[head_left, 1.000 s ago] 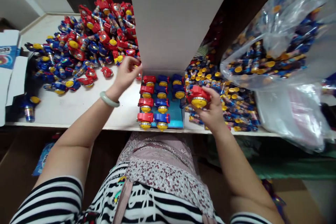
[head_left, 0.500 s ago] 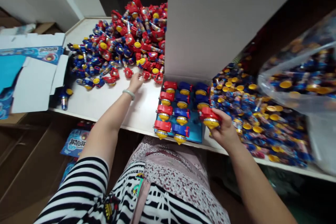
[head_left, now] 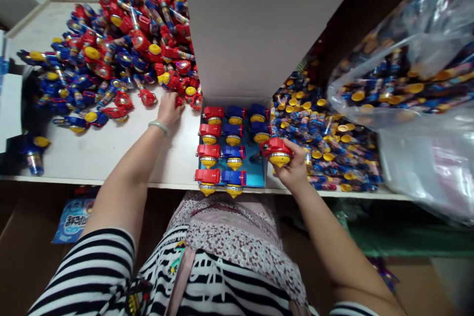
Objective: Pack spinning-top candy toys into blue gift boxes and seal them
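Note:
My right hand (head_left: 295,167) grips a red spinning-top toy (head_left: 278,146) with a yellow pointed tip, over the right column of the display box (head_left: 256,180). In that box, red toys (head_left: 208,151) stand in the left column and blue ones (head_left: 233,152) in the middle; two more blue toys (head_left: 260,131) are at the back right. At the front edge of the heap of toys (head_left: 129,49), my left hand (head_left: 169,110) has its fingers closed round a small red toy (head_left: 179,102), partly hidden by the hand.
Behind the toys rises the box's tall grey-white panel (head_left: 244,29). Candy-filled tubes (head_left: 326,143) with yellow ends lie to the right, beside a clear plastic bag (head_left: 403,128) of more tubes. A white carton flap (head_left: 11,108) is at the far left. The white table's front edge (head_left: 122,181) runs below.
The view has shifted right. My left hand has closed on a red toy at the heap's edge. My right hand still holds its red toy, now closer over the box's right column.

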The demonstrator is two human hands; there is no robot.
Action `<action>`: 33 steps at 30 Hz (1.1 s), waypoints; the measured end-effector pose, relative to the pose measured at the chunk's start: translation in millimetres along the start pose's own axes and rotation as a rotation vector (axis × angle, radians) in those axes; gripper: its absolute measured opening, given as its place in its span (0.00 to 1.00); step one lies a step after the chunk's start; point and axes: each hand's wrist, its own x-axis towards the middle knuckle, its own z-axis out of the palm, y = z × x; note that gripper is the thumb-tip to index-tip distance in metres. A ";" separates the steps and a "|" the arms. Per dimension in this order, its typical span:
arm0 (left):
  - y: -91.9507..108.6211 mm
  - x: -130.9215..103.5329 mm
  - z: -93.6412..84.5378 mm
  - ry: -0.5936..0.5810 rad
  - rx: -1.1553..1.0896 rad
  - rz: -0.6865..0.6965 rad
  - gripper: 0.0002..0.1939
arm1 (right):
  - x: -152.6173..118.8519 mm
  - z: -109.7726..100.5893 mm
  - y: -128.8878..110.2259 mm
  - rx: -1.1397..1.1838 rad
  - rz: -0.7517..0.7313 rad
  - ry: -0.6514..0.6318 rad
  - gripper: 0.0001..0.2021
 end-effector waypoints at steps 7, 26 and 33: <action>-14.9 -56.7 -57.9 0.112 -0.582 -0.194 0.29 | -1.3 -3.2 -5.6 0.040 -0.058 -0.112 0.34; 173.9 -128.8 -159.0 -0.479 -1.026 0.186 0.23 | 44.0 -41.9 -51.0 -0.139 0.027 -0.407 0.35; 261.7 -126.6 -95.5 -0.808 -0.965 0.347 0.26 | 71.0 -62.7 -101.0 0.167 -0.002 -0.336 0.35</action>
